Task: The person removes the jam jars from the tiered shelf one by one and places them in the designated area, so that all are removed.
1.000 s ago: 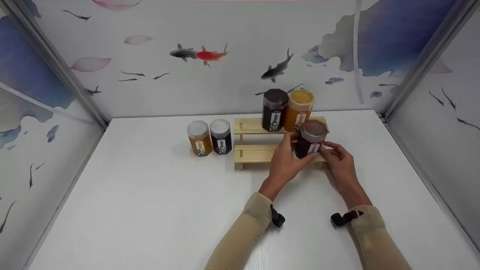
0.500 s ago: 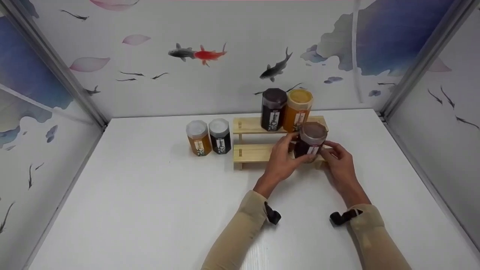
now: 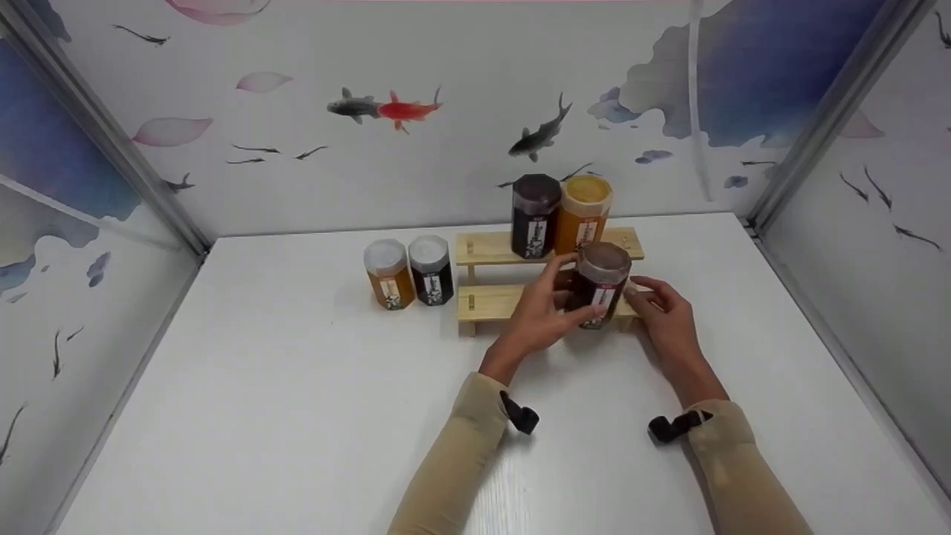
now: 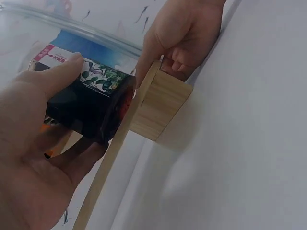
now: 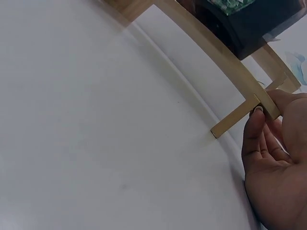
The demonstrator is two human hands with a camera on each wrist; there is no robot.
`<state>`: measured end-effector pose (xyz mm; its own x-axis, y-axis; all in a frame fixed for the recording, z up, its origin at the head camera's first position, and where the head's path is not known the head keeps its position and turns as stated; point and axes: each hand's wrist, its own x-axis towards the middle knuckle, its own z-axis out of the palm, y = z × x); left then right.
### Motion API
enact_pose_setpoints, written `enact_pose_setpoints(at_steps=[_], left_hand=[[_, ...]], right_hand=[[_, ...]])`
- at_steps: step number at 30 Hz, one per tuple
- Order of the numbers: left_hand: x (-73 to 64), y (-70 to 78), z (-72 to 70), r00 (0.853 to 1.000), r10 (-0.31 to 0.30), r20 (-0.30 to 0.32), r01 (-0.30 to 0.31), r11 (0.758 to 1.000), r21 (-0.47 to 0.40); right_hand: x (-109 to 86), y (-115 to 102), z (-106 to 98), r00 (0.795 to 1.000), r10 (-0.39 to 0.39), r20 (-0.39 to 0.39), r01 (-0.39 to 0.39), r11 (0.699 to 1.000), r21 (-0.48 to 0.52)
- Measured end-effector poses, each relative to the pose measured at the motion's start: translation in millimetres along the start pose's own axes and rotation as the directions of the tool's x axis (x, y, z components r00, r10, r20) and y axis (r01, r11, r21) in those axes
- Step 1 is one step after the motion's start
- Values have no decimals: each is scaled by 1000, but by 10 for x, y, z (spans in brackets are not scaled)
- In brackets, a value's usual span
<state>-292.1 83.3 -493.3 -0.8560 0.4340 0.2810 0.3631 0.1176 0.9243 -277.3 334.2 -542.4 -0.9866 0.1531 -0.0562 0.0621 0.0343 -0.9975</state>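
Observation:
A dark eight-sided jar [image 3: 594, 286] with a brownish lid is gripped by my left hand [image 3: 539, 316], thumb across its label and fingers behind it. In the left wrist view the jar [image 4: 76, 103] is over the lower shelf of a two-tier wooden rack [image 3: 490, 303]; whether its base touches the wood cannot be told. My right hand [image 3: 672, 323] pinches the right end of that lower shelf, thumb and fingers around the board [image 5: 230, 72] in the right wrist view. On the upper shelf stand a dark jar [image 3: 535, 215] and an amber jar [image 3: 583, 215], side by side.
Left of the rack, an amber jar [image 3: 388, 275] and a dark jar [image 3: 431, 271] with whitish lids stand on the white table [image 3: 297, 416]. Printed panels with fish and petals [image 3: 401, 44] enclose the table at the back and sides.
My left hand has shifted the dark jar slightly left and nearer to me along the lower shelf. My right hand stays at the shelf's right end. The view has drifted a little.

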Motion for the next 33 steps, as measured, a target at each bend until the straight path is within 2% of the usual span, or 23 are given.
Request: enact_pose_setpoints(at_steps=[5,11,15,19,23,27,30,33], left_hand=[[-38,116,-173,999,15,-32,-15,1000,-13],[-86,278,-402,992,109,-59,-107,994,34],[-119,325,-598,982,158,-106,-153,987,55],[-164,307,-817,969,185,-165,-180,983,45],[-234,262,-1049,954,205,-218,-196,979,62],[-336,204,-1295,938,233,-257,-214,972,102],[-418,160,-1479,923,258,-287,-229,964,132],[-499,123,-1645,911,260,-319,-215,962,169]], right_hand=[[15,-31,22,1000,27,6,-27,999,-23],[22,-27,31,999,39,-16,-40,998,-50],[23,-18,20,999,34,-24,-35,998,-52],[32,3,-2,999,36,-28,-38,997,-73],[37,27,-18,999,39,-33,-41,998,-53],[35,34,-18,999,30,-41,-31,999,-30],[30,25,-8,999,23,-39,-25,998,-50],[19,16,-1,999,29,-42,-32,998,-63]])
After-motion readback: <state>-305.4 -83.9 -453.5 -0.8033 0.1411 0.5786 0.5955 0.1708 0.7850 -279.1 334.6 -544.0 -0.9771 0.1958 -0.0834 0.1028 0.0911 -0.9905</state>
